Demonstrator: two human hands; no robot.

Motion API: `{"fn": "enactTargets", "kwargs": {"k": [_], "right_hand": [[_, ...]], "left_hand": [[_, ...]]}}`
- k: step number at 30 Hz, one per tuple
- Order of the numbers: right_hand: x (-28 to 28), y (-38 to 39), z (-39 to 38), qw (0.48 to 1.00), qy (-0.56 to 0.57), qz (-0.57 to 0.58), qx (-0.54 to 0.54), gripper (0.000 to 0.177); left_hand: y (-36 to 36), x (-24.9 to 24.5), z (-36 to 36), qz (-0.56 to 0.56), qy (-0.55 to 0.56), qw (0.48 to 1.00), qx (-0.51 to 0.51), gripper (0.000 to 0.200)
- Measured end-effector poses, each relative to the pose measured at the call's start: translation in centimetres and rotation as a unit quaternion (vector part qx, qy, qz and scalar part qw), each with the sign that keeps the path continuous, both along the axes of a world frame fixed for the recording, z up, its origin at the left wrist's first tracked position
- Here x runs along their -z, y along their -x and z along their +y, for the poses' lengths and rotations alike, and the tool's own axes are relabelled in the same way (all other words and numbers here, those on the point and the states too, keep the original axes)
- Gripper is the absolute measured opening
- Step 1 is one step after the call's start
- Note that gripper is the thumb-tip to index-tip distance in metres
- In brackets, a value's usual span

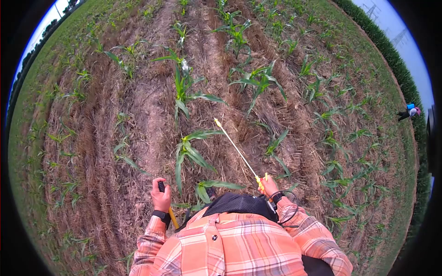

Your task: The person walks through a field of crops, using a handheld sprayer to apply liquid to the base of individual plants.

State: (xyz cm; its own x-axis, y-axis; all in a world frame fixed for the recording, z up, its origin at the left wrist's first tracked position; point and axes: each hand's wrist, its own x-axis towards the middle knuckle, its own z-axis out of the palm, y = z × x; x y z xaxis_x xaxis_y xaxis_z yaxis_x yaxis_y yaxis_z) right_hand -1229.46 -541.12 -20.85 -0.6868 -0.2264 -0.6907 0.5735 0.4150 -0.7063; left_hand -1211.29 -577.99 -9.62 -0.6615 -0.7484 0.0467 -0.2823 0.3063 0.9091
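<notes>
My left hand [161, 197] is closed around the black grip [161, 186] of a yellow lever [173, 218], whose lower end goes out of sight beside my body. On the right, my right hand [270, 186] grips the yellow handle of a spray wand [237, 149]. The thin wand points forward and left, its yellow nozzle [218, 123] above the straw-covered soil between crop rows. A dark hose [294, 209] loops by my right wrist. Close in front of me grows a young maize plant [185, 146], left of the wand. No spray can be made out.
Rows of young maize [260, 80] stand ahead and on both sides, with dry straw [221, 156] between them. A person [409, 112] with something blue on the back is far off at the right, near a tall green crop edge [396, 69]. Pylons [371, 11] rise behind.
</notes>
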Motion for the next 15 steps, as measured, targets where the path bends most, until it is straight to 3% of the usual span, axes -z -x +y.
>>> {"fn": "enactTargets", "kwargs": {"k": [2,6,13,15], "right_hand": [[-3.0,0.8,-3.0,0.994,0.005,-0.016,-0.104,0.019],[-4.8,2.5,-7.4,0.979,0.046,-0.071,-0.184,0.021],[-3.5,8.1,-10.6,0.966,0.130,-0.096,-0.202,0.020],[-3.2,10.9,-11.1,0.977,0.140,-0.064,-0.145,0.019]], "left_hand": [[1.0,-0.9,-0.5,-0.003,0.014,1.000,0.010,0.019],[2.9,-0.8,-1.7,-0.021,0.009,1.000,0.017,0.019],[6.6,0.0,-4.3,-0.016,0.013,1.000,-0.015,0.019],[9.1,-0.6,-4.8,-0.028,0.008,0.999,-0.022,0.019]]}}
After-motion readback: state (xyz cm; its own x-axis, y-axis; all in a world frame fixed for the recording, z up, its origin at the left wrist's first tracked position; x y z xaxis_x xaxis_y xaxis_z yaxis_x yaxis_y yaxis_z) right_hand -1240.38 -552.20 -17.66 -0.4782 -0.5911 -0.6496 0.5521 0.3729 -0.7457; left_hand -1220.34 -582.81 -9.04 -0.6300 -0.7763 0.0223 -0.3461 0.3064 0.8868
